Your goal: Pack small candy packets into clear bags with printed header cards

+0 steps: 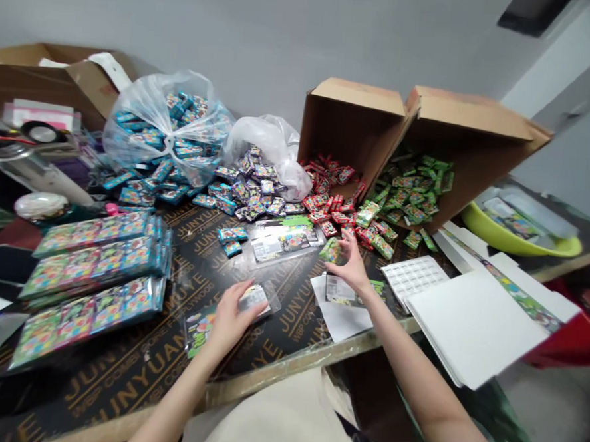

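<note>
My left hand (232, 316) grips a clear plastic bag (199, 328) with a printed card inside, low over the table near its front edge. Thumb and index finger are a little apart at the bag's right end, where a pale printed area shows. To the right, my right hand (353, 268) pinches a small green packet (331, 250) between thumb and fingers, raised above the table. Below that hand, a printed card (339, 290) lies on white paper (336, 322). Behind both hands are more clear bags with printed cards (286, 242) and two or three loose blue packets (232, 234).
Red packets (333, 203) and green packets (417, 188) spill from two tipped cardboard boxes (353, 128). Purple packets (257, 185) and a bag of blue packets (180, 137) stand behind. Filled packs (90, 308) are stacked left. White sheets (479, 319) overhang the front edge, right.
</note>
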Demonstrator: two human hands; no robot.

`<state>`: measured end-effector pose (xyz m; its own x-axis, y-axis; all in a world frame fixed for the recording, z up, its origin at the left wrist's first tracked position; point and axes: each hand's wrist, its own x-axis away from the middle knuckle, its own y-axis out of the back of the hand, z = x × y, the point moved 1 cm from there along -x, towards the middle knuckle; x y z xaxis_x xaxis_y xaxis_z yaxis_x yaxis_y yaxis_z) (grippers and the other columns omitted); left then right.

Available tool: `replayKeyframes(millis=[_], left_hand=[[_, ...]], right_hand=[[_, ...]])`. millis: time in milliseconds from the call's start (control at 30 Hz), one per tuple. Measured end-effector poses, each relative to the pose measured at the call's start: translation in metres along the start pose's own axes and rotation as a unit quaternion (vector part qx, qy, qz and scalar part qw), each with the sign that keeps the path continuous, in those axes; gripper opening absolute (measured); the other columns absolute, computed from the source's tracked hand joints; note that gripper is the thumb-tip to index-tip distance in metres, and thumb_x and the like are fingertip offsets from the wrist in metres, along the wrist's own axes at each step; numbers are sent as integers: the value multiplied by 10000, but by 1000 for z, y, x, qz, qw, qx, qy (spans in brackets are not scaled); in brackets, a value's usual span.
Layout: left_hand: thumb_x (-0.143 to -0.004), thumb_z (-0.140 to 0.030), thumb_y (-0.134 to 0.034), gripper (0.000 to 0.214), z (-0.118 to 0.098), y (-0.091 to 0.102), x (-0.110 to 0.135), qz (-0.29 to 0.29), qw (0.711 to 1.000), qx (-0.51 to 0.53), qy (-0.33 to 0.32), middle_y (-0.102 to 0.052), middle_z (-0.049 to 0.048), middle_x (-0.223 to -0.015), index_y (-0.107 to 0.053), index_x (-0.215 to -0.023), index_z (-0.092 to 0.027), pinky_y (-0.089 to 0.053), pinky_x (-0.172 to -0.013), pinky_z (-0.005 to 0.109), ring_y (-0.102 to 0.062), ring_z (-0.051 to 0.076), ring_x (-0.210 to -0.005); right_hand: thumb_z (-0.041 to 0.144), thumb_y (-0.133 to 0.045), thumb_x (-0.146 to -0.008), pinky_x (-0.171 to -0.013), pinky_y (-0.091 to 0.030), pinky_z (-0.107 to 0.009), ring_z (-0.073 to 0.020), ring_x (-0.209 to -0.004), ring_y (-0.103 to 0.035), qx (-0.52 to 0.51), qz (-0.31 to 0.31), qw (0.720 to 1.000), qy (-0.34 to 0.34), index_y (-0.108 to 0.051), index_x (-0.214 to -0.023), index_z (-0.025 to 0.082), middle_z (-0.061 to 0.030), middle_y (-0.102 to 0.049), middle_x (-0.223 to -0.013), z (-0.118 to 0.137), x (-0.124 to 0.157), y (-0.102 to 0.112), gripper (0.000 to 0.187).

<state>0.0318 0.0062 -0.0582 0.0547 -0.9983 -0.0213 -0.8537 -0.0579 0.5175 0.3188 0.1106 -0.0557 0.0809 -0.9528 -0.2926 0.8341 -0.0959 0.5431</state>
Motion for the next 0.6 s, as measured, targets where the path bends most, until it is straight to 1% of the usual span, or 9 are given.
replayKeyframes(millis=[33,67,133,200,233,367,467,533,600], left_hand=[[-710,-518,-566,515,-11,-6,0,27,993,103,58,-599,108,-1101,-577,-1095,-176,-373,-922,426,-531,256,-1023],[-745,-534,-514,495,-21,-13,0,73,967,215,118,-632,116,-1033,-600,-1048,-152,-410,-879,409,-568,245,-967],[-781,-555,-448,506,-36,-25,1,177,882,392,193,-661,122,-947,-615,-1003,-132,-457,-800,379,-611,226,-881],[-757,-486,-537,415,-42,-29,3,190,825,483,224,-675,99,-884,-625,-958,-135,-474,-743,328,-630,194,-797],[-724,-426,-603,357,-42,-28,4,168,820,497,228,-679,84,-849,-631,-926,-134,-474,-721,301,-631,176,-753],[-633,-292,-710,251,-33,-20,8,91,874,428,211,-668,48,-708,-639,-782,-103,-449,-627,243,-599,131,-604],[-664,-371,-670,280,-24,-13,7,108,929,317,157,-652,46,-669,-635,-735,-103,-437,-603,263,-584,151,-597],[-708,-435,-607,346,-13,-6,4,89,973,191,94,-665,72,-783,-648,-833,-116,-444,-692,312,-600,199,-733],[-671,-478,-621,488,0,4,1,46,999,24,10,-624,113,-1033,-613,-1027,-143,-399,-843,387,-547,265,-969]], right_hand=[[467,-640,-655,-900,-394,-382,-233,-1073,-490,-92,45,994,27,-66,-1387,254,-107,-484,-1174,18,8,-14,955],[519,-629,-655,-907,-399,-369,-224,-1094,-486,-173,91,980,44,8,-1388,266,-106,-468,-1199,35,17,-29,1003],[607,-616,-626,-913,-409,-358,-221,-1127,-472,-281,170,943,56,88,-1379,280,-107,-440,-1236,65,36,-53,1083],[619,-629,-607,-935,-396,-363,-223,-1150,-455,-314,221,921,63,81,-1379,287,-103,-418,-1262,82,51,-67,1100],[594,-651,-601,-964,-370,-374,-227,-1174,-431,-305,232,921,71,56,-1382,286,-101,-398,-1284,86,55,-69,1097],[417,-732,-585,-1060,-211,-426,-253,-1281,-278,-183,245,944,121,-73,-1388,251,-97,-293,-1381,87,57,-63,1052],[332,-711,-602,-1039,-234,-422,-254,-1236,-345,-102,260,946,167,-194,-1366,240,-89,-371,-1339,84,52,-58,927],[334,-705,-588,-1019,-248,-424,-261,-1196,-387,-52,237,950,197,-269,-1334,237,-88,-419,-1304,77,47,-56,870],[364,-705,-571,-1015,-219,-445,-275,-1171,-413,5,198,957,211,-305,-1314,231,-91,-451,-1281,66,42,-57,855]])
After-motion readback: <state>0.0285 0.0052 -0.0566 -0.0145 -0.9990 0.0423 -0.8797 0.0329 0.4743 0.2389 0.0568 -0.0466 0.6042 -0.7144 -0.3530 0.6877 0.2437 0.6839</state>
